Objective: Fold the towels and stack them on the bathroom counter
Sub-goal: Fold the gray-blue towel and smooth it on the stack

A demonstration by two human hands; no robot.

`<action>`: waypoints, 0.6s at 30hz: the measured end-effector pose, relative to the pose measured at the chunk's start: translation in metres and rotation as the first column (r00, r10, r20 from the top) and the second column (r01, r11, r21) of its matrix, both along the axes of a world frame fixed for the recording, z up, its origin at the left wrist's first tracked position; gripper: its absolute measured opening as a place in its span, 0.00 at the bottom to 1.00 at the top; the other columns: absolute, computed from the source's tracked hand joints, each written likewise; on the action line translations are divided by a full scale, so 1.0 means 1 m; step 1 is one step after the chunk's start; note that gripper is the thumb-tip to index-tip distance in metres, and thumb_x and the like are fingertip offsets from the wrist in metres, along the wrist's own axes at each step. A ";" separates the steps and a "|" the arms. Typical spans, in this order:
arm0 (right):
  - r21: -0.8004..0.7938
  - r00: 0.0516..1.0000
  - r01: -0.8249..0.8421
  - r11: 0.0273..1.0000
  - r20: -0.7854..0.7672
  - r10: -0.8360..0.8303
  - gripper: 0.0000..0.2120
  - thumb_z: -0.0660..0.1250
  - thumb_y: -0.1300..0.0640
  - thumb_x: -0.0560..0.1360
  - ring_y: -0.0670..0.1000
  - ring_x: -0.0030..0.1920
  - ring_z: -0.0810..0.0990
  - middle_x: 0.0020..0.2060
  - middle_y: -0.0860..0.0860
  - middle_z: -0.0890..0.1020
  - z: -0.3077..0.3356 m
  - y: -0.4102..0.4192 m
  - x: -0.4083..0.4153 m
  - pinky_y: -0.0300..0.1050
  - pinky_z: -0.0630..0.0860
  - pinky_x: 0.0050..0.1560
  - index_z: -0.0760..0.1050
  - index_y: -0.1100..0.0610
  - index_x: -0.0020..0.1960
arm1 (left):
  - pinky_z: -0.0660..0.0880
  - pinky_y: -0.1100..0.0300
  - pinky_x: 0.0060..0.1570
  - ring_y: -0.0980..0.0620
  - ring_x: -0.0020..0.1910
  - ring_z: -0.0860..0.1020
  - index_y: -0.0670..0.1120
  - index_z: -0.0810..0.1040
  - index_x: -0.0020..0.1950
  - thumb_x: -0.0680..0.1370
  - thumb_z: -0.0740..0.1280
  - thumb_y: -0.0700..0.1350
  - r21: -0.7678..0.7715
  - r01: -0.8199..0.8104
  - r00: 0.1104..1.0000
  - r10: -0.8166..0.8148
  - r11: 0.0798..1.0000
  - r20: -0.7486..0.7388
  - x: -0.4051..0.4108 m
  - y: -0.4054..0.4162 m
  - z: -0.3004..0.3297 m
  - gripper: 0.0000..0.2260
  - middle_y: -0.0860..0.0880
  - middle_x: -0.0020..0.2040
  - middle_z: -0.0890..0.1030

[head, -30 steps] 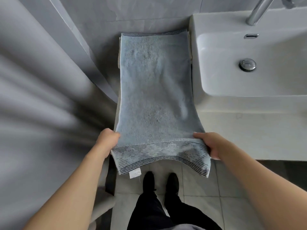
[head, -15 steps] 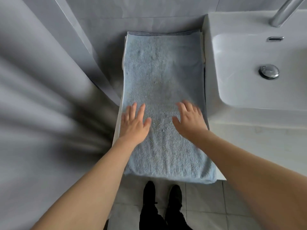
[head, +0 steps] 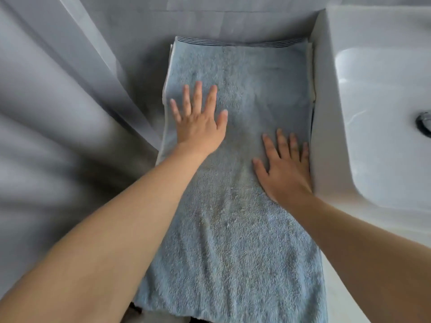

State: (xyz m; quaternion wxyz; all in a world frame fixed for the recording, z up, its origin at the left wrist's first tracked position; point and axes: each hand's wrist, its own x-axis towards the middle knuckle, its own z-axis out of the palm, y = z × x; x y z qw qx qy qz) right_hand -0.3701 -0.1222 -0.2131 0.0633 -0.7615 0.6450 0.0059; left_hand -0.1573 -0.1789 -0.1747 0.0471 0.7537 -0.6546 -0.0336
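Note:
A light blue towel lies folded and flat on the narrow counter left of the sink, its dark striped border at the far end. A white towel edge peeks out from under it along the right and left sides. My left hand lies flat on the blue towel's left half, fingers spread. Lower and to the right, my right hand presses flat on the towel beside the sink's wall. Neither hand holds anything.
The white sink basin rises along the towel's right edge, with its metal drain at the far right. A grey shower curtain hangs at the left. Grey tiled wall stands behind the towel.
One second ago both hands gripped the towel's patterned near end over the floor. They folded it onto the counter, let go, and now smooth the top, the left hand sliding further away.

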 end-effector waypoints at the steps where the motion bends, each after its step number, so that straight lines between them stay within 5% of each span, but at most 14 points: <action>1: 0.004 1.000 -0.003 1.000 0.001 0.003 0.33 0.42 0.34 0.78 0.56 0.79 0.44 0.80 0.51 0.48 0.001 0.000 0.000 0.60 0.40 0.76 0.46 0.45 0.80 | 0.35 0.33 0.74 0.42 0.80 0.36 0.55 0.44 0.82 0.83 0.43 0.62 -0.014 0.027 1.000 -0.027 1.000 0.008 -0.005 -0.024 0.006 0.29 0.47 0.83 0.41; 9: 0.001 1.000 0.003 1.000 0.006 -0.003 0.32 0.41 0.35 0.78 0.56 0.79 0.42 0.80 0.51 0.46 -0.001 -0.002 -0.003 0.59 0.41 0.76 0.45 0.45 0.80 | 0.37 0.28 0.72 0.43 0.81 0.40 0.63 0.45 0.81 0.78 0.39 0.71 0.148 0.140 0.988 -0.147 0.979 0.042 0.028 -0.123 0.011 0.32 0.52 0.83 0.44; 13: 0.039 1.000 -0.003 0.999 0.018 0.002 0.32 0.44 0.36 0.79 0.55 0.79 0.42 0.80 0.51 0.46 0.004 0.000 0.000 0.59 0.40 0.76 0.47 0.45 0.80 | 0.37 0.28 0.72 0.44 0.81 0.40 0.64 0.43 0.80 0.77 0.38 0.71 0.098 0.121 0.991 -0.125 0.988 0.038 0.025 -0.120 -0.005 0.32 0.52 0.83 0.44; 15: 0.028 0.998 0.034 0.999 0.053 -0.035 0.29 0.48 0.40 0.79 0.56 0.78 0.49 0.79 0.53 0.54 0.012 -0.001 0.002 0.59 0.42 0.77 0.56 0.48 0.78 | 0.38 0.27 0.71 0.44 0.81 0.40 0.63 0.44 0.80 0.75 0.37 0.71 0.097 0.116 0.992 -0.120 0.988 0.028 0.023 -0.120 -0.005 0.34 0.52 0.83 0.45; 18: -0.160 0.938 0.189 0.969 0.322 -0.130 0.19 0.56 0.49 0.76 0.57 0.69 0.68 0.65 0.55 0.72 0.034 -0.027 0.019 0.62 0.52 0.74 0.75 0.56 0.61 | 0.39 0.26 0.71 0.44 0.81 0.40 0.63 0.44 0.81 0.75 0.36 0.71 0.069 0.122 0.991 -0.125 0.990 0.049 0.025 -0.119 -0.008 0.34 0.52 0.83 0.46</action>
